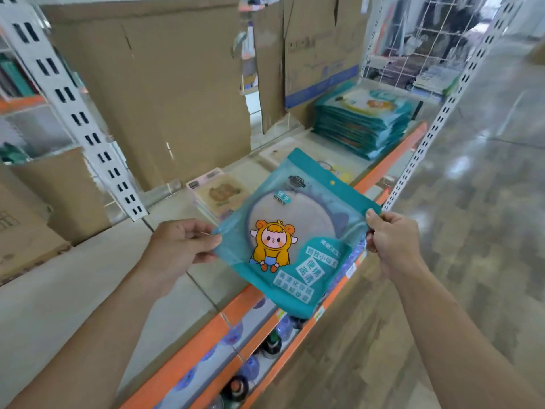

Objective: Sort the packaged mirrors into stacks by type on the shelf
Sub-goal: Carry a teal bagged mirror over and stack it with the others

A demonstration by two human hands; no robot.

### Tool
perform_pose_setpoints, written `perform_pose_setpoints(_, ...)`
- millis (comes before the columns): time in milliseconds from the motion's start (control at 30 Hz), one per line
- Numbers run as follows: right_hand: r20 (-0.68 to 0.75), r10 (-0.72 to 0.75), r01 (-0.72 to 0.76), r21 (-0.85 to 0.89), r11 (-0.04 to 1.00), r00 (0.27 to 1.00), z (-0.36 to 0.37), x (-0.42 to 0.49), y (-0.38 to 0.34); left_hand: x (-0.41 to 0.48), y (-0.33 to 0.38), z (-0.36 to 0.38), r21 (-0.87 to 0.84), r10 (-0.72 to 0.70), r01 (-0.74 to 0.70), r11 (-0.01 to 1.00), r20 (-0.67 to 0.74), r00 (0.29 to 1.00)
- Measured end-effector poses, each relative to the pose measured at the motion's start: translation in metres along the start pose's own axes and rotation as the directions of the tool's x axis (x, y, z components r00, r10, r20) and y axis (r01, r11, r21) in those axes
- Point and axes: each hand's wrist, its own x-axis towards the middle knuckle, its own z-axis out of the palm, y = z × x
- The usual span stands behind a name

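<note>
1. While the left fingers (pixel 206 240) pinched its left edge and the right fingers (pixel 373 217) pinched its upper right corner, a teal packaged mirror (pixel 295 240) hung tilted between the left hand (pixel 180 246) and the right hand (pixel 393 240).
2. That packet was in the air over the orange front edge (pixel 383 169) of the shelf (pixel 88 276) and touched no pile.
3. A low beige stack (pixel 219 193) lay just behind it. The matching teal stack (pixel 362 125) stood well apart, further along to the right, with a pale flat packet (pixel 283 153) between them.
4. Likely risks:
   - The glossy film was held only at its edges, so it could slip and drop past the edge onto the lower shelves.
   - The beige stack was nearer and might receive the packet by mistake.
   - The teal stack looked tall and uneven, so a careless placement could slide its top packets forward.
</note>
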Motion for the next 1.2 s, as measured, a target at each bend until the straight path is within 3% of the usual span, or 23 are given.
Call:
perform_pose_setpoints(567,0.099,-0.068,0.075,-0.07,0.995,0.993,-0.071,0.121,-0.02,0.027,0.022,0.121,-0.052,0.006,-0.011,0.999,-0.092,0.996)
perform_pose_setpoints(1000,0.175,-0.084,0.098,-0.068,0.993,0.981,-0.061,0.215,-0.046,0.087,0.043,0.168,-0.098,-0.002,-0.016,0.995,-0.179,0.984)
perform_pose_setpoints(1200,0.236,-0.171,0.193,-0.072,0.979,0.956,-0.04,0.271,-0.08,0.126,0.062,0.187,-0.127,0.008,-0.037,0.991,-0.222,0.975)
